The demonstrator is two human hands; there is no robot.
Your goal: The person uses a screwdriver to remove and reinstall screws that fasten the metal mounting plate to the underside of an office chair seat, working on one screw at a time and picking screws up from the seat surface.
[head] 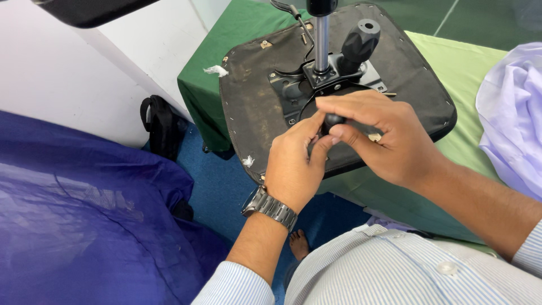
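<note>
- One upturned chair seat [265, 107] lies on the green-covered desk [474, 68], its black underside facing up at me.
- One metal plate [327, 79] is fixed at the seat's middle, with one shiny post [322, 36] rising from it and one thick black handle [358, 42] beside the post.
- One small black knob [333, 120] sits just below the plate, over the seat's near half.
- My left hand [291, 166], wrist bent upward with one steel watch [270, 207] on it, pinches the knob with thumb and forefinger.
- My right hand [384, 138] reaches across from the right, fingers curled, fingertips gripping the same knob.
- One black bag [161, 127] stands on the blue floor [217, 186].
</note>
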